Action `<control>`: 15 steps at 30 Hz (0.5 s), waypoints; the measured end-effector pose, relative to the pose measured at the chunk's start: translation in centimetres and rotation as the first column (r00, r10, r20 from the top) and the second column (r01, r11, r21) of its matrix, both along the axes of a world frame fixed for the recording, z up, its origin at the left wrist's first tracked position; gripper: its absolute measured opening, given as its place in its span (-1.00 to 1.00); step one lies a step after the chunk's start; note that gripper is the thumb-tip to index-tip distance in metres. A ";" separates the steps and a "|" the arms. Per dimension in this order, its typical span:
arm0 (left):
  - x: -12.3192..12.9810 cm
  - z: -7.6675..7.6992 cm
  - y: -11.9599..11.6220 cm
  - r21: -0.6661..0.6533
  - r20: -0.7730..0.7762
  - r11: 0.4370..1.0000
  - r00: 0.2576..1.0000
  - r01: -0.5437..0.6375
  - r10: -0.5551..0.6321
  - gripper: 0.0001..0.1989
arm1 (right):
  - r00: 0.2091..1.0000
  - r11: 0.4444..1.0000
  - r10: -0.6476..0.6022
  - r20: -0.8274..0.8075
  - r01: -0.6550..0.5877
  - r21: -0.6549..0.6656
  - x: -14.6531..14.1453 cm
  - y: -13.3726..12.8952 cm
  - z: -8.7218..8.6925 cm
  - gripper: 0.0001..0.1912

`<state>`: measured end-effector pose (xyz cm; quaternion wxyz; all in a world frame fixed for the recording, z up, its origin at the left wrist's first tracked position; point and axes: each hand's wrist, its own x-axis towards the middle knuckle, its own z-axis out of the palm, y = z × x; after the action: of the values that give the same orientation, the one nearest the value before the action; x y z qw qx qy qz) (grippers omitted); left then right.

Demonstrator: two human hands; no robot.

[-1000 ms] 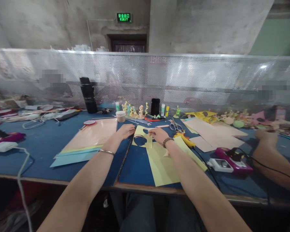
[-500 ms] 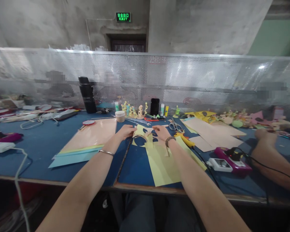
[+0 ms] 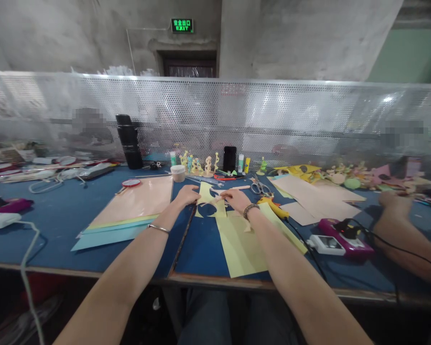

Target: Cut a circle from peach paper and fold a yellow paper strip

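My left hand (image 3: 187,195) is closed in a pinch at the left edge of a pale yellow paper scrap (image 3: 205,189) with round holes cut in it. My right hand (image 3: 236,199) pinches a pale pink paper scrap (image 3: 217,197) that overlaps the yellow one. Exact contact at the fingertips is small and partly hidden. Under my right wrist lies a larger yellow sheet (image 3: 237,249), partly covered by the forearm. Just beyond that hand are scissors (image 3: 260,188) and a yellow glue gun (image 3: 276,210) with a black cord.
To the left lies a stack of coloured paper (image 3: 136,203). Small paper figures (image 3: 197,165), a white tub (image 3: 178,173), a phone (image 3: 230,158) and a black bottle (image 3: 129,143) stand along the perforated screen. A purple power strip (image 3: 359,247) and another person's arm (image 3: 398,235) are at right.
My right hand has moved slightly left and nearer my left hand, shifting the pink scrap across the yellow one. My left hand stays almost in place.
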<state>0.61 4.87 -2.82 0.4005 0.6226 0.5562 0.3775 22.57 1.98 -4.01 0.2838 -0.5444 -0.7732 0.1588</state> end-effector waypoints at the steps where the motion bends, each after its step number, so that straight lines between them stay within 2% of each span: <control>1: 0.0 0.0 0.1 -0.018 -0.013 1.000 1.000 0.002 -0.002 -0.68 | 1.000 1.000 0.009 0.010 -0.009 0.000 0.0 0.0 0.0 -0.74; 7: 0.0 -0.1 0.3 -0.079 -0.018 0.997 1.000 0.010 -0.012 -0.68 | 0.995 0.997 0.071 0.072 -0.071 -0.002 -0.3 -0.4 0.1 -0.75; 15: 0.1 0.5 -0.6 -0.064 0.026 0.998 0.999 0.029 -0.028 -0.67 | 0.973 0.988 0.135 0.184 -0.146 0.044 -1.1 -0.9 0.6 -0.74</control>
<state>0.70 4.26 -2.29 0.4327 0.6125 0.5541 0.3614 21.42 1.09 -3.42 0.2160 -0.4921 -0.8366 0.1061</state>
